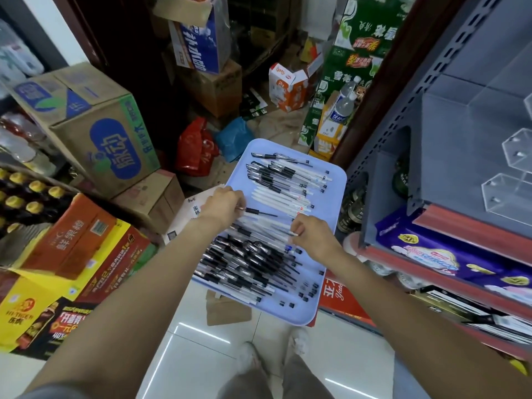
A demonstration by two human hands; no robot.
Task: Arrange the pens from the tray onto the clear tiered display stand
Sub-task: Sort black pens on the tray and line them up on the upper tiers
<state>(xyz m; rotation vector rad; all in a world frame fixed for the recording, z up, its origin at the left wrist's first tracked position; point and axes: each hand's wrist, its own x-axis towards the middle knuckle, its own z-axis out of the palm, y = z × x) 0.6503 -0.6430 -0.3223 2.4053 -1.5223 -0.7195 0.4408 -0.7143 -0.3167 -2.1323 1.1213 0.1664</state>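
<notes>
Gathering pens is the step in hand, so work from what your fingers already have. Your left hand (223, 207) has its fingers curled down onto a black-tipped pen (259, 212) at the tray's left edge, seemingly pinching its end; your right hand (309, 234) pinches the white end of another pen in the middle band. Lift each one clear of its neighbours before pulling, since the pens (253, 263) nearest you lie heaped and crossed and would likely drag along. Keep the barrels parallel as you collect them, so they should drop into a compartment together.

The pale blue tray (334, 180) holds everything: a dense black-capped pile at the near end, white-barrelled pens in the middle, a looser scatter at the far end, and loose caps along the right side. What it rests on is hidden.

To your right, the clear tiered display stand (515, 174) sits on the grey shelf (449, 116), well apart from the tray, its visible compartments looking empty. Beyond, cardboard boxes (98, 119) and bags crowd the tiled floor.
</notes>
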